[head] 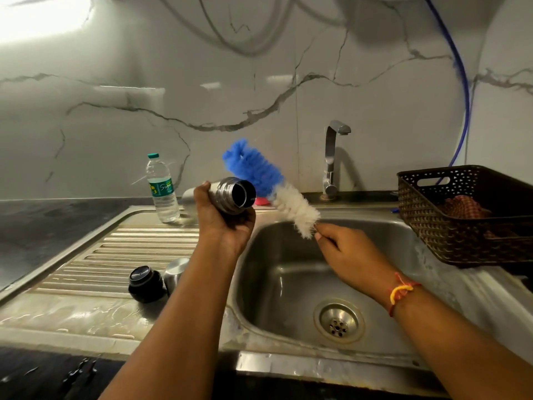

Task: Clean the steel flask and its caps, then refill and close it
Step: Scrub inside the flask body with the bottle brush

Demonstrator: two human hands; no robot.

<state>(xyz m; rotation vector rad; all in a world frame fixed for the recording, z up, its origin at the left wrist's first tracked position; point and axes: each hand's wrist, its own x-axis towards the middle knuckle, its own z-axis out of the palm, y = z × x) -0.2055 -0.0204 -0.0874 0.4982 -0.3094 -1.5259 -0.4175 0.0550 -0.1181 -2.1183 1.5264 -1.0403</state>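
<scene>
The dark worktop point(43, 220) at far left is cut off by the frame edge. A capped plastic water bottle point(161, 189) with clear contents stands upright at the back of the ribbed drainboard point(115, 255). Nearer the front, a black inner cap point(145, 284) sits just beside a steel outer cap point(174, 272), which is partly hidden behind the left forearm. The left hand point(223, 217) grips the steel flask point(230, 196), fingers curled round its upper body, and holds it tilted in the air with the open mouth facing right. The interior reads dark, so any contents cannot be determined. A pink object point(261, 201) behind the flask cannot be identified. The right hand point(346, 249) pinches the bottle brush point(271, 183) at the base of its white bristles above the sink point(288, 255). The blue tip lies behind the flask mouth and the handle is hidden. A brown basket point(461, 226), cut off at right, holds a reddish cloth point(461, 207).
</scene>
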